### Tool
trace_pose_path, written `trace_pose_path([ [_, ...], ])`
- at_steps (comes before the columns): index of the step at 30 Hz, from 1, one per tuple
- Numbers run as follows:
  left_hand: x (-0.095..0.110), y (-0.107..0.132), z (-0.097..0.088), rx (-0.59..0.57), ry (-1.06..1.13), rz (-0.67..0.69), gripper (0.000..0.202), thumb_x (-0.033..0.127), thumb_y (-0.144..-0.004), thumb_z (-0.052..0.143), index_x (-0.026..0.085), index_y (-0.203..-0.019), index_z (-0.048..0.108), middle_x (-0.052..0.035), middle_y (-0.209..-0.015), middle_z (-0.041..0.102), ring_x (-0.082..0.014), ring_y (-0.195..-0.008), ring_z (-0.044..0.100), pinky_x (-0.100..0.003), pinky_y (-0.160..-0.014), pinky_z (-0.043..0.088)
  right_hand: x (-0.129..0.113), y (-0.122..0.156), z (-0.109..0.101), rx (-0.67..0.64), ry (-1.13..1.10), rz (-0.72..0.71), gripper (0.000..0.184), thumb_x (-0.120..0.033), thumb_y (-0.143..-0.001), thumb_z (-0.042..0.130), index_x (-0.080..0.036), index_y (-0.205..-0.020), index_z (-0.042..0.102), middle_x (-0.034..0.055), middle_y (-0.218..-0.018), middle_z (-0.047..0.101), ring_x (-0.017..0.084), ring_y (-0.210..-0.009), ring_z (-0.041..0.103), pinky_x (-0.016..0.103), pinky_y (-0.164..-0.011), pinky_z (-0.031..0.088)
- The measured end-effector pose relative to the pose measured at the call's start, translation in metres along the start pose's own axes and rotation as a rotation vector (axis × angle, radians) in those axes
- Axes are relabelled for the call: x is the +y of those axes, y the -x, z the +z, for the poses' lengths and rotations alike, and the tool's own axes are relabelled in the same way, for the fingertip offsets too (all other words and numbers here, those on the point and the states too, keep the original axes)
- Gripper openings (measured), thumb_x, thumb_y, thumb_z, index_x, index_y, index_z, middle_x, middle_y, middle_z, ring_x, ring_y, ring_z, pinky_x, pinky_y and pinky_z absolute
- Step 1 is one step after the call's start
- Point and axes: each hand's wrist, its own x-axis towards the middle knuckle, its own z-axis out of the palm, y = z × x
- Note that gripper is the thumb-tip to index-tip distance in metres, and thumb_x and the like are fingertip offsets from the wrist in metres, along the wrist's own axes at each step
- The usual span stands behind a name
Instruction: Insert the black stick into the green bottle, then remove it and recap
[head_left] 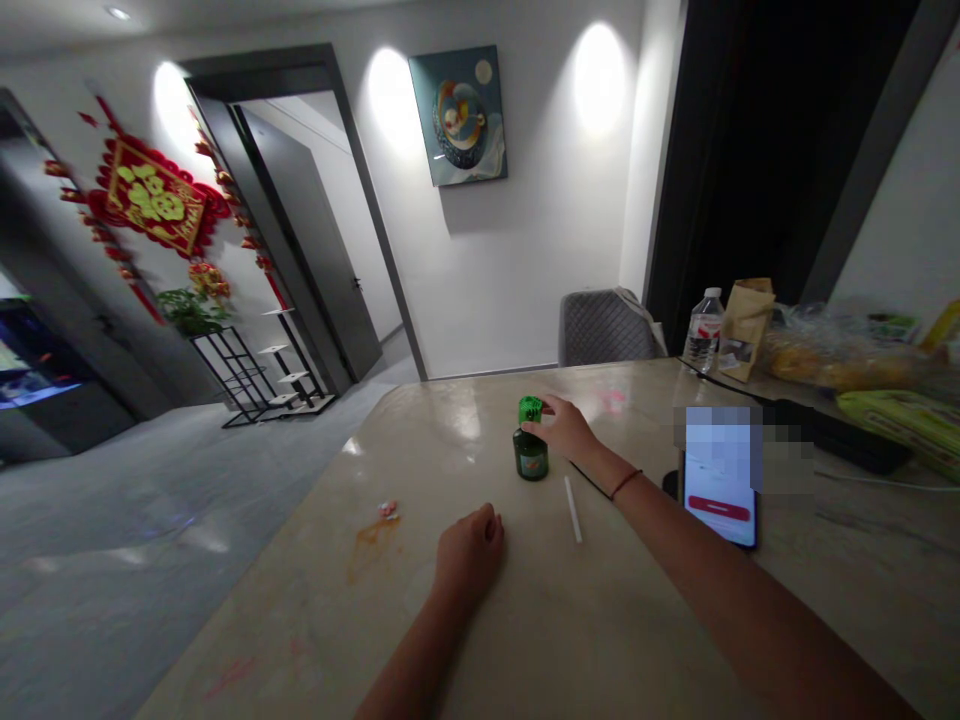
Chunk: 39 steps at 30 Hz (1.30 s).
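On the table we rest our left hand, curled into a loose fist, and hold our right hand at the dark bottle standing toward the far edge, pinching its green cap; a white stick lies nearby

A white wall, washed by bright pools of light, carries a square painting and, farther left, a red hanging decoration beside an open grey door. Below the decoration, a leafy plant tops a black stand on the glossy grey floor. A quilted grey chair stands behind the pale surface, near a dark opening on the right.
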Motion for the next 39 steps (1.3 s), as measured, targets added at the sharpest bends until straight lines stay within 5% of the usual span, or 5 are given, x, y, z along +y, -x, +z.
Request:
trace_pose_path([
  [16,-0.001,0.001,-0.001,0.007,0.056,0.005,0.027,0.036,-0.084,0.035,0.019,-0.070,0.051,0.0001,-0.064,0.057,-0.0120,-0.060,0.052,-0.023,-0.054,0.025,0.028,0.030,0.014,-0.201,-0.157,0.126,0.070,-0.026,-0.052,0.074,-0.018,-0.115,0.044,0.0073,-0.103,0.059,0.018,-0.088,0.058,0.035,-0.080,0.045],
  [24,0.009,0.003,0.009,0.088,0.421,0.168,0.051,0.038,-0.070,0.060,0.020,-0.115,0.044,-0.0046,-0.102,0.059,-0.0152,-0.085,0.055,-0.025,-0.075,0.041,0.011,0.071,-0.001,-0.414,-0.425,0.067,0.080,-0.024,-0.052,0.075,-0.020,-0.123,0.040,0.0084,-0.113,0.057,0.021,-0.104,0.054,0.038,-0.091,0.040],
  [30,0.015,0.003,0.013,0.007,0.482,0.231,0.045,0.035,-0.068,0.063,0.019,-0.109,0.051,-0.0061,-0.100,0.062,-0.0207,-0.092,0.055,-0.029,-0.079,0.042,-0.003,0.093,-0.014,-0.518,-0.521,0.064,0.092,-0.030,-0.058,0.075,-0.021,-0.134,0.026,0.0099,-0.134,0.041,0.022,-0.122,0.039,0.040,-0.103,0.027],
  [34,0.015,0.003,0.011,-0.002,0.473,0.210,0.049,0.035,-0.067,0.064,0.020,-0.112,0.051,-0.0075,-0.104,0.061,-0.0221,-0.095,0.053,-0.030,-0.082,0.041,-0.012,0.101,-0.026,-0.494,-0.572,0.174,0.084,-0.046,-0.072,0.060,-0.022,-0.139,0.015,0.0076,-0.142,0.027,0.020,-0.131,0.022,0.040,-0.108,0.015],
  [39,0.015,0.003,0.012,-0.010,0.460,0.196,0.054,0.036,-0.067,0.063,0.020,-0.116,0.048,-0.0073,-0.106,0.060,-0.0226,-0.098,0.052,-0.031,-0.085,0.040,-0.015,0.102,-0.039,-0.454,-0.630,0.267,0.069,-0.058,-0.080,0.040,-0.022,-0.136,0.025,0.0099,-0.130,0.046,0.021,-0.126,0.035,0.043,-0.106,0.019],
])
